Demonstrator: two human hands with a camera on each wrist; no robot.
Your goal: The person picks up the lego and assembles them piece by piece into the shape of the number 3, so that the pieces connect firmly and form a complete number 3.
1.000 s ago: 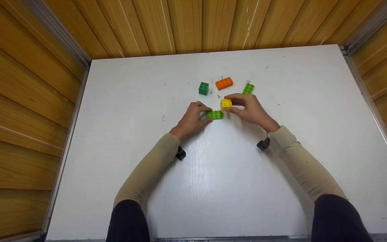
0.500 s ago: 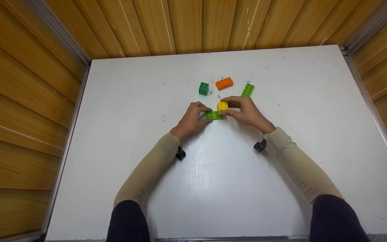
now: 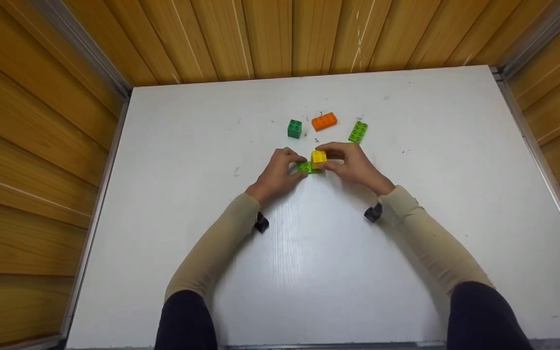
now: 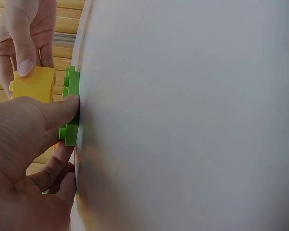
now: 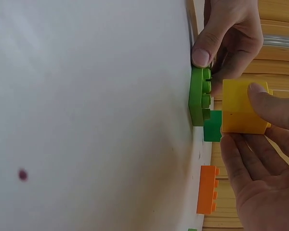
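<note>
A flat light green building brick (image 3: 304,166) lies studs up on the white table. My left hand (image 3: 279,171) pinches its left end between thumb and fingers, as the left wrist view shows with the thumb across the green brick (image 4: 72,126). Held just above the brick's right half is a square yellow brick (image 3: 318,157). My right hand (image 3: 354,163) grips it, thumb on the near side and fingers on the far side. In the right wrist view a narrow gap parts the yellow brick (image 5: 238,108) from the green studs (image 5: 206,101).
Behind the hands stand a dark green brick (image 3: 294,129), an orange brick (image 3: 324,121) and a second light green flat brick (image 3: 358,131). Wooden slat walls (image 3: 270,39) enclose the back and sides of the white table (image 3: 299,272).
My right hand has brought the yellow brick leftward, from beside the green brick's right end to above its right half. The left hand has stayed in place.
</note>
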